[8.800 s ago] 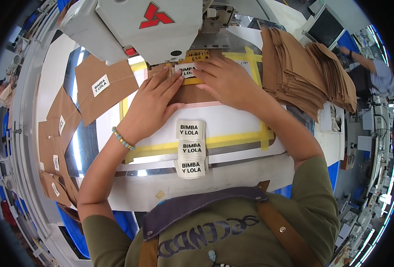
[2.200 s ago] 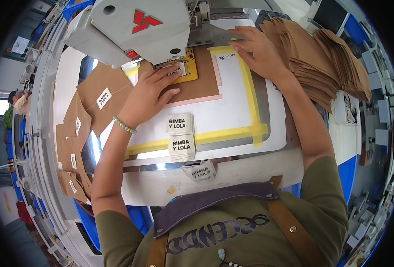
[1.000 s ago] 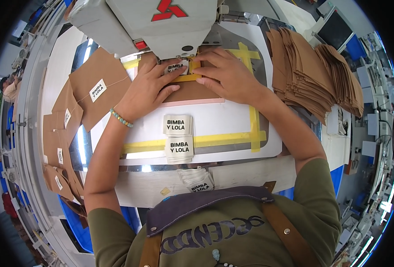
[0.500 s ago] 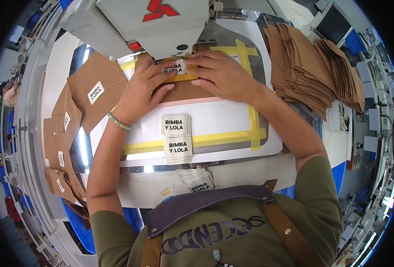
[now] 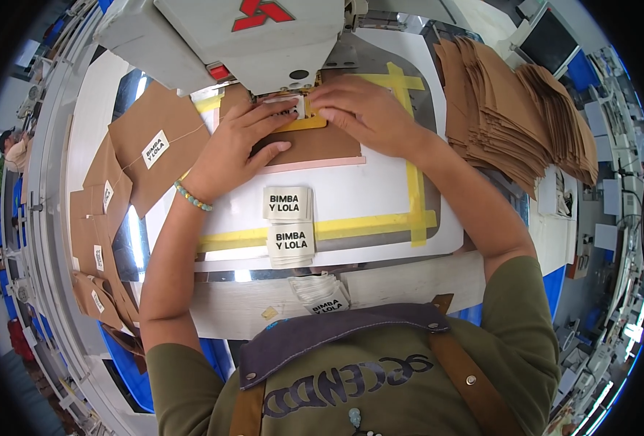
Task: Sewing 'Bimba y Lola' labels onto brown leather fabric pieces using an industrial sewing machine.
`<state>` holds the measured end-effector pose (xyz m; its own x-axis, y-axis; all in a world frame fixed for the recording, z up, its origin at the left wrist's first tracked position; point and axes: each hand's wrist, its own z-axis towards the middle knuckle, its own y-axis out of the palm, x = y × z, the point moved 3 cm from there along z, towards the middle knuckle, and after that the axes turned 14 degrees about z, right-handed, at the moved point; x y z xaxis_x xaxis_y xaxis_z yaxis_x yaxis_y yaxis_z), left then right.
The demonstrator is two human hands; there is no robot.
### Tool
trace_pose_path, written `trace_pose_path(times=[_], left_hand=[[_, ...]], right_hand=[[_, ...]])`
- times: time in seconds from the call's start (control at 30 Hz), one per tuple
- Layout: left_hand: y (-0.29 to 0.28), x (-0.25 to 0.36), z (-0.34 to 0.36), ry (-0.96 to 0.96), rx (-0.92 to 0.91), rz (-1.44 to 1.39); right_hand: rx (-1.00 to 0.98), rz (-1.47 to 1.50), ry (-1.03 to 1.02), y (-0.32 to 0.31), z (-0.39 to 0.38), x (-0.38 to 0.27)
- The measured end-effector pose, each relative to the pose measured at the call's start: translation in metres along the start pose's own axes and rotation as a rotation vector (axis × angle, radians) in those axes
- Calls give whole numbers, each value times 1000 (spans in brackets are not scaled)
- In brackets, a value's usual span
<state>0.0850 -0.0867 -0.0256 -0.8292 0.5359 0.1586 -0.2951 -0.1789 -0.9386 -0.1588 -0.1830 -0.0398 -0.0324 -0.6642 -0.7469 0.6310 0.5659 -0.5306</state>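
Below the white sewing machine head [image 5: 267,51], a brown fabric piece [image 5: 318,147] lies flat with a white printed label [image 5: 299,109] inside a yellow frame [image 5: 311,124]. My left hand [image 5: 238,142] rests with fingers stretched over the frame and part of the label, its thumb on the brown fabric. At the frame's right side is my right hand [image 5: 369,116], fingers bent and drawn together with the thumb; whatever they pinch is hidden. Two small stacks of white labels, a far one [image 5: 288,203] and a near one [image 5: 291,242], sit on the white sheet in front of me.
Labelled brown pieces [image 5: 137,163] trail down the left side, joined by thread. Thick stacks of brown pieces [image 5: 493,109] lie at the right. More labels [image 5: 322,291] lie at the table's front edge. Yellow tape [image 5: 365,224] borders the white sheet. Behind the right stacks stands a monitor [image 5: 547,40].
My right hand has lifted its flat fingers off the label and drawn them together slightly to the right, baring the frame's right corner. My left hand stays nearly in place.
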Motion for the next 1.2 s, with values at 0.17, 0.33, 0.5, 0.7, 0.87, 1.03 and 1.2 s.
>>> trace_pose_path(times=[0.17,0.33,0.5,0.7,0.87,1.03,1.2], left_hand=[[0,1,0,-17,-24,5],[0,5,0,9,15,44],[0,2,-1,-26,-109,33],[-3,3,0,-3,-110,29],[1,0,-2,-14,-124,21],[-2,0,1,44,-49,100],[-4,-3,3,65,-65,148]], right_hand=[[46,-137,-84,-9,-1,-6],[-53,-341,-200,11,-3,-11],[-98,-329,-130,13,-2,-9],[-90,-235,-92,8,-1,-13],[-34,-121,-13,-29,-10,-49],[-39,-244,65,-46,-48,-29],[119,-305,24,-56,-41,-12]])
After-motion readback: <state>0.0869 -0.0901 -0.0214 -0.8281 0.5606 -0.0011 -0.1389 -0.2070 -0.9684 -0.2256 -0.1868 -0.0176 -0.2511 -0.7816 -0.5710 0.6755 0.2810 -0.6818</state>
